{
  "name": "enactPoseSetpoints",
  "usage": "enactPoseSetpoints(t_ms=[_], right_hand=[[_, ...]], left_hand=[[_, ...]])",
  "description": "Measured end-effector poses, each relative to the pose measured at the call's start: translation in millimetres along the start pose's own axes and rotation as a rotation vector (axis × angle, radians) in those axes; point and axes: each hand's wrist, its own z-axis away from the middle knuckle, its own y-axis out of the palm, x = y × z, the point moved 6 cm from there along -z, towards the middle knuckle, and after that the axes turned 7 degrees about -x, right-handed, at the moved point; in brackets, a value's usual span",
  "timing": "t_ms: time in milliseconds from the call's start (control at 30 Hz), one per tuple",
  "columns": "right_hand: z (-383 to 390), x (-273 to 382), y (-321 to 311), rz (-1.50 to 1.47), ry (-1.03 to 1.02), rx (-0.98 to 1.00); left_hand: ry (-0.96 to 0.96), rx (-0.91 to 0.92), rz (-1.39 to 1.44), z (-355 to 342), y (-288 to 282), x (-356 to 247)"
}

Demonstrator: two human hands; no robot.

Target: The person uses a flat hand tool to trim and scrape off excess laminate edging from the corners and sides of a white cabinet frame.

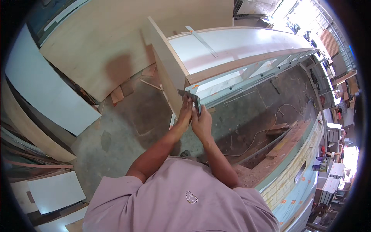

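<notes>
Both of my hands meet at the near corner of a long wood-framed cabinet (228, 69) with a white inner panel. Between them is a small dark L-shaped metal piece (198, 103), its exact kind unclear. My left hand (184, 114) is closed with its fingers against the piece's left part, near the end of an upright wooden board (170, 50). Gripping the piece's right arm, my right hand (202, 123) is closed just beside the left. A thin metal square (203, 41) lies across the cabinet's white panel.
Large plywood sheets (92, 42) and a white panel (46, 81) lean at the left. Wood scraps (118, 94) lie on the concrete floor. To the right, a cord (255, 137) trails beside a wooden bench (282, 150). A dark hand tool (274, 87) lies beyond.
</notes>
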Motion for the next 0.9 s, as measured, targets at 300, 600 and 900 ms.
enactPoseSetpoints(t_ms=[300, 600, 900], right_hand=[[-8.5, -9.1, 8.3, -0.023, -0.007, -0.008], [-10.0, 0.1, -3.3, 0.010, -0.003, -0.030], [-25.4, 14.3, -23.2, 0.037, -0.139, -0.107]], left_hand=[[-0.053, 0.070, -0.009, -7.9, -2.9, 3.0], [-0.024, 0.052, -0.111, -28.0, -3.8, -1.2], [0.135, -0.120, -0.320, -26.2, 9.3, -50.3]])
